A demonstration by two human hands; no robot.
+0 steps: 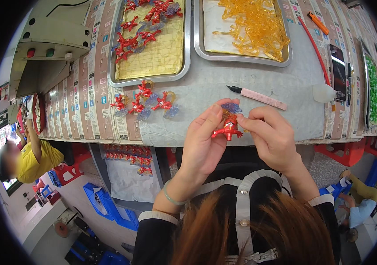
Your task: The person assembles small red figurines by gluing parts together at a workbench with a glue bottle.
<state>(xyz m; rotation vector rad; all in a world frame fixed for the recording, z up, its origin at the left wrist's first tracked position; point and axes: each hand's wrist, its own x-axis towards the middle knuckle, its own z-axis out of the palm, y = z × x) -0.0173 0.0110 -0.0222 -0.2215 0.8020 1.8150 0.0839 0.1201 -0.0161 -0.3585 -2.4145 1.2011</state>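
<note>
Between my two hands, above the table's near edge, is a small shiny red plastic figure [228,128] with a translucent blue piece [231,107] at its top. My left hand [206,137] grips it from the left, thumb and fingers closed around its side. My right hand [271,137] pinches its upper right side, and the fingertips hide part of it. Several similar red figures [162,102] with blue and amber clear parts lie on the grey sheet to the left. Just beyond my hands rests a pink craft knife [263,98] with a dark pointed tip.
Two metal trays stand at the back: one [187,53] with red figures, one [289,48] with amber clear pieces. At right are a phone [338,66], a white bottle [323,93] and an orange cutter [318,23]. A grey drawer [104,176] hangs below left. Other people sit at both sides.
</note>
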